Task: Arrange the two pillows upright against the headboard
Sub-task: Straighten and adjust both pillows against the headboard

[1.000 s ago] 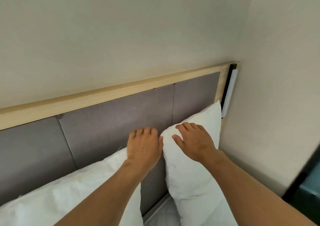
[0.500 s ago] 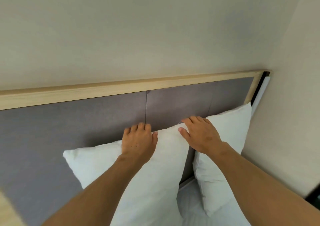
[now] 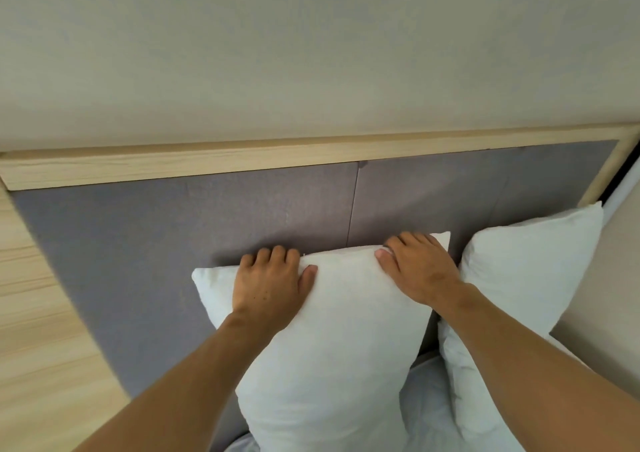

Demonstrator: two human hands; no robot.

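**A:** how many pillows are you seeing?

**B:** I count two, both white, standing against the grey headboard (image 3: 277, 209). My left hand (image 3: 270, 287) and right hand (image 3: 420, 269) both clamp the top edge of the left pillow (image 3: 332, 340). The right pillow (image 3: 526, 278) sits just beside it, untouched.

**A:** any labels?

**B:** none readable. My fingertips go behind the edge, and both pillow bottoms are cut off.

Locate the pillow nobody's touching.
In the head view it's at far right: the right pillow stands against the headboard, beside the left pillow that both hands grip.
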